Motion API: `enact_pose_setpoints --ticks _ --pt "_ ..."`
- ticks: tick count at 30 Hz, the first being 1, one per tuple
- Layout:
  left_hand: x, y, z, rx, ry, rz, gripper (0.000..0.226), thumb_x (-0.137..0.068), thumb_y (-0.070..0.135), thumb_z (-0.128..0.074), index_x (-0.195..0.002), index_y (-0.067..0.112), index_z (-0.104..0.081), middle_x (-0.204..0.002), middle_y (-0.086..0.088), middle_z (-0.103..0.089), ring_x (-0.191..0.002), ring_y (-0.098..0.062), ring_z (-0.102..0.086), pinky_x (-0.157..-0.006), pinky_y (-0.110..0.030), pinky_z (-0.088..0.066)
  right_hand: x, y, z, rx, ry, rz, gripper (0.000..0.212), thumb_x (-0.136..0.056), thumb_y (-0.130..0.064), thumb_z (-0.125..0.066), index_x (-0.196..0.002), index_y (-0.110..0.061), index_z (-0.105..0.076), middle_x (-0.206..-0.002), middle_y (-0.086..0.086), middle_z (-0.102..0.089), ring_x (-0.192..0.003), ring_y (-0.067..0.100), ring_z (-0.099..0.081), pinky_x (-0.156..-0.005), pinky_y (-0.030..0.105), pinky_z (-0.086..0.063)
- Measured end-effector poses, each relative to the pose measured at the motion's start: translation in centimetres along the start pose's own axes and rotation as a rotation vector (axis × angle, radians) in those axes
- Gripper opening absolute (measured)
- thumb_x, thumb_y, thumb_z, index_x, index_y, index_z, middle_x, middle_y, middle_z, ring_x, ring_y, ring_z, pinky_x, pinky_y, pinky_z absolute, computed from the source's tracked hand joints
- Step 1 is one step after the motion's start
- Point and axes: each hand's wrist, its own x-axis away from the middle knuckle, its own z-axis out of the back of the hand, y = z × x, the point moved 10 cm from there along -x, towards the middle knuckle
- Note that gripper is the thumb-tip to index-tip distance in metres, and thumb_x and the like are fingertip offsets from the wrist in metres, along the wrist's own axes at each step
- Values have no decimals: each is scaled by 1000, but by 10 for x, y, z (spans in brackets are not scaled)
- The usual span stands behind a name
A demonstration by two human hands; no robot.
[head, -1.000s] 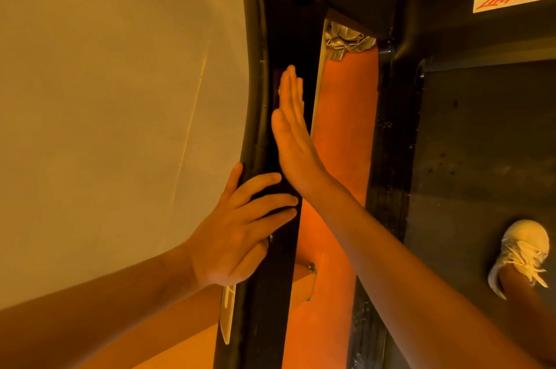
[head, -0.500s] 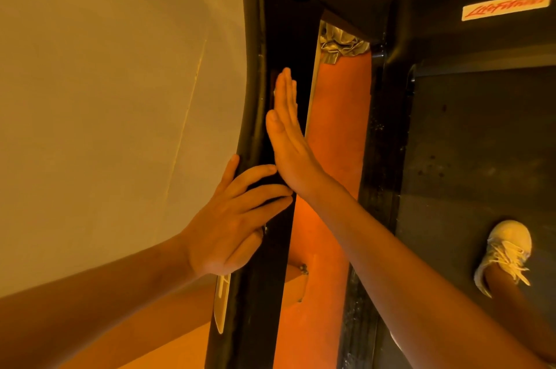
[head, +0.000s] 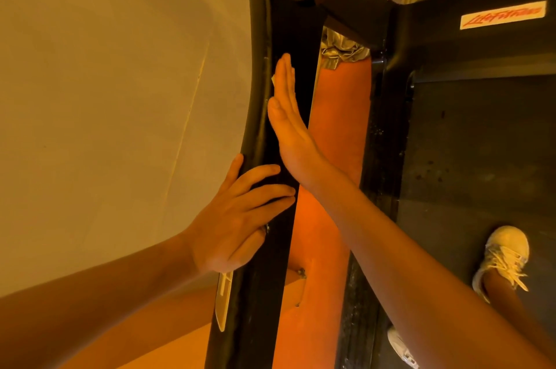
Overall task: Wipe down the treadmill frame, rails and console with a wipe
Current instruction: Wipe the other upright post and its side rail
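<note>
Two hands on the tall black metal treadmill upright (head: 293,22): right hand (head: 290,131) flat, straight fingers pressing a pale wipe (head: 273,79) that barely peeks beside the fingertips; left hand (head: 237,218) just below, fingers spread, bracing. Probably mid-task, with the rest of the machine yet to do.

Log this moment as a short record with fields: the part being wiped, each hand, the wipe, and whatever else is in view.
Part being wiped: black upright post of the treadmill frame
Right hand: flat, fingers straight, pressed against the post
Wipe: mostly hidden under the hand; a pale corner shows beside the fingers
Left hand: lower on the post, fingers laid across it, holding nothing
Also in view: treadmill deck, logo sticker, white shoe on the deck, orange floor, pale wall
</note>
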Motion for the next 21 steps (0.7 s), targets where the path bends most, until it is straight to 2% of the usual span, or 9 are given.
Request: enact_pose_setpoints --ticks 3,7,10,12,14,16,18,21 --pt "0 0 0 1 4 -7 52 -87 19 -40 -132 11 -67 -139 -2 -61 -150 -27 -30 -124 -57 3 5 -4 -2 9 -32 24 58 -110 -31 -23 -154 -33 14 -170 -7 18 -156 9 16 -127 55 4" --pt "0 1 -1 16 -10 -3 50 -90 21 -40 -130 12 -68 -138 -1 -61 -150 -24 -30 -124 -57 2 28 15 -7 44 -54 18 59 -111 -28 -25 -155 -32 14 -167 -14 18 -155 6 17 -128 54 5" --pt "8 -1 -3 33 0 48 49 -93 19 -40 -136 10 -63 -144 -2 -56 -153 -22 -24 -126 -52 2 40 43 -9 29 -58 -61 56 -111 -37 -23 -154 -39 13 -168 -12 20 -155 6 18 -127 55 4" --pt "14 -2 -4 70 25 112 52 -97 18 -39 -147 9 -49 -158 -2 -42 -155 -22 -17 -127 -45 3 41 56 -4 32 -57 -108 55 -109 -46 -21 -151 -45 13 -168 -14 21 -154 5 19 -127 55 3" --pt "18 -5 -2 138 60 209 58 -100 18 -38 -157 10 -29 -168 -1 -19 -157 -22 -7 -127 -40 2 41 59 -2 40 -64 -116 54 -110 -42 -22 -151 -44 13 -166 -17 22 -154 4 20 -128 53 4" --pt "25 -7 -2 209 87 326 63 -103 20 -37 -161 14 -11 -171 4 1 -157 -20 3 -126 -35 1 41 59 -3 40 -66 -116 54 -110 -37 -21 -151 -41 13 -164 -19 22 -154 3 20 -128 50 5" --pt "34 0 -6 217 101 382 65 -105 23 -35 -162 19 -3 -170 4 8 -157 -19 7 -125 -32 0 42 58 -4 29 -60 -127 53 -110 -37 -20 -150 -44 13 -163 -22 22 -154 3 19 -128 51 5" --pt "56 17 -19 124 67 406 69 -105 24 -34 -163 24 4 -171 3 6 -156 -21 8 -124 -33 0 41 58 -3 6 -48 -145 52 -110 -38 -20 -148 -46 13 -162 -23 21 -154 4 18 -128 53 3"
